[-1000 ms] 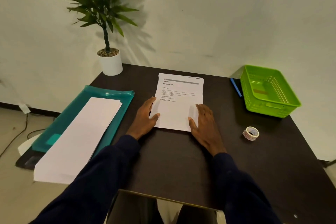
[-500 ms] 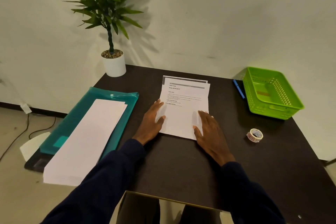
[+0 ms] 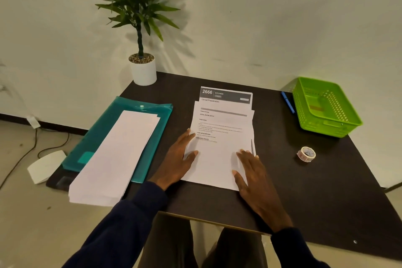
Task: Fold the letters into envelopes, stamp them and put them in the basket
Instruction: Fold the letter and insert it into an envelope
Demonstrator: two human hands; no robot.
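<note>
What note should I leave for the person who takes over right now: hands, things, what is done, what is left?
The left grip, a bare hand, rests open on the left edge of the top letter; the right grip lies flat on its near right corner.
The top letter lies on more sheets mid-table; the white stack, likely envelopes, lies on the teal folder at left; the sticker roll and green basket are at right.
Done: no fold visible yet. Left: fold, insert, stamp, put in basket.
</note>
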